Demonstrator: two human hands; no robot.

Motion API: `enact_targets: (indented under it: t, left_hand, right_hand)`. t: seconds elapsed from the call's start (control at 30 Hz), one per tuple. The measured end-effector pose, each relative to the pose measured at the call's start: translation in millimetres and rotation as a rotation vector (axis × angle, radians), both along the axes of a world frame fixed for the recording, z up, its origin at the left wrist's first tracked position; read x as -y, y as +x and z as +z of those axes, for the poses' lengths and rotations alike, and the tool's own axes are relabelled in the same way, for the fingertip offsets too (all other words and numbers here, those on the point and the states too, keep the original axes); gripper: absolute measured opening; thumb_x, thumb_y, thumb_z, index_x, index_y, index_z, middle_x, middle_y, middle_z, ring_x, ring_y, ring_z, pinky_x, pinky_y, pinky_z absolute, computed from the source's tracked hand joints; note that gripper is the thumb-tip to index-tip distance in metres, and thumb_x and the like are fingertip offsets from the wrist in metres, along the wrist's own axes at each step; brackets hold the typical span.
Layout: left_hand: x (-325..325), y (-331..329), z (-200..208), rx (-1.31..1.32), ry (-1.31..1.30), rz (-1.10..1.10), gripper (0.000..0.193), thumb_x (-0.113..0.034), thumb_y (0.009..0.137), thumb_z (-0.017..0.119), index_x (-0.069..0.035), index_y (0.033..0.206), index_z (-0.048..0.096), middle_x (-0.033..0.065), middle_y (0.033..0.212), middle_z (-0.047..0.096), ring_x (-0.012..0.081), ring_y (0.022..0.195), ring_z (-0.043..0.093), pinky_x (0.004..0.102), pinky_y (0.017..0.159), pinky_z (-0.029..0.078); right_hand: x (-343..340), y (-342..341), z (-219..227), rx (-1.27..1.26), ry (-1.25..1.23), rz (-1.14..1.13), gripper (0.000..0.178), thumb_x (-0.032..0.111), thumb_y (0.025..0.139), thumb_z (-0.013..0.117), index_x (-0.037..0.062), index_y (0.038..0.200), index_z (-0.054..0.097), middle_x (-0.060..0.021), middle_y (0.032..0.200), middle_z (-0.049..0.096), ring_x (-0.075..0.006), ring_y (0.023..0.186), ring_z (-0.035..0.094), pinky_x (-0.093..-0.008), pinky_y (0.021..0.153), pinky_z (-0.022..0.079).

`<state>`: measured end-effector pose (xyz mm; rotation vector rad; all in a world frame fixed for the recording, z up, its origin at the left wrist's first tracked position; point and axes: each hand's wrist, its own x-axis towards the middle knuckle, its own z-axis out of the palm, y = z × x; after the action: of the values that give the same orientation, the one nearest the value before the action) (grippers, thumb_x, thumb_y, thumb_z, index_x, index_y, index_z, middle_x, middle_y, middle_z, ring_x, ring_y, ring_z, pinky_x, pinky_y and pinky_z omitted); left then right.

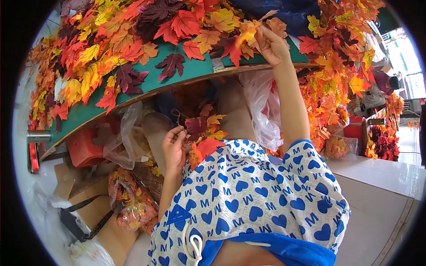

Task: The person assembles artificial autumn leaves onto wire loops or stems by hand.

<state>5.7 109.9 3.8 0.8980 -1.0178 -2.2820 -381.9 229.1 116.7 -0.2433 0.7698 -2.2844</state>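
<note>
My right hand [273,46] is raised over the far edge of the table, its fingers pinched on a yellow-orange artificial maple leaf [248,33]. Other loose leaves lie right under it, among them a red leaf [232,51]. Lower down, in front of my lap, my left hand [175,146] is closed in a pinch on the thin brown stem of a short leaf garland [195,127]. Dark red, yellow and orange leaves hang from that stem beside my fingers. A red-orange leaf [208,147] rests against my shirt.
A green tabletop [195,66] curves across, heaped with artificial maple leaves [120,37]. Leaf garlands [328,88] hang at the right. Below are a red plastic stool [86,144], clear plastic bags [259,111], bagged leaves [133,204] and a cardboard box [117,232]. Another person [379,88] sits far right.
</note>
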Motion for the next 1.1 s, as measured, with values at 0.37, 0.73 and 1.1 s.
enact_targets:
  t: [0.37,0.73,1.1]
  left_hand:
    - [-2,-28,35,-0.089,-0.260,0.041,0.016,0.004,0.083,0.059,0.005,0.099,0.056,0.0091,0.089,0.061,0.0149,0.076,0.063,0.0231,0.071,0.051]
    - [-4,-28,57,-0.159,-0.164,0.069,0.018,0.000,0.084,0.062,0.003,0.100,0.056,0.0075,0.085,0.062,0.0137,0.074,0.063,0.0238,0.068,0.052]
    - [-6,-31,63,-0.211,-0.095,0.078,0.018,0.003,0.084,0.060,0.001,0.101,0.055,0.0076,0.088,0.061,0.0143,0.073,0.063,0.0256,0.068,0.054]
  right_hand:
    - [47,216,-15,-0.196,0.183,0.104,0.008,0.006,0.085,0.062,-0.0004,0.090,0.060,-0.0078,0.083,0.063,-0.0175,0.076,0.065,-0.0242,0.065,0.055]
    - [47,248,-58,0.006,0.351,0.174,0.019,0.008,0.083,0.065,0.0022,0.100,0.062,-0.0084,0.092,0.066,-0.0147,0.083,0.064,-0.0233,0.075,0.052]
    - [45,259,-61,0.315,0.308,0.295,0.008,0.016,0.087,0.061,0.0093,0.091,0.060,-0.0009,0.084,0.063,-0.0068,0.064,0.054,-0.0187,0.059,0.045]
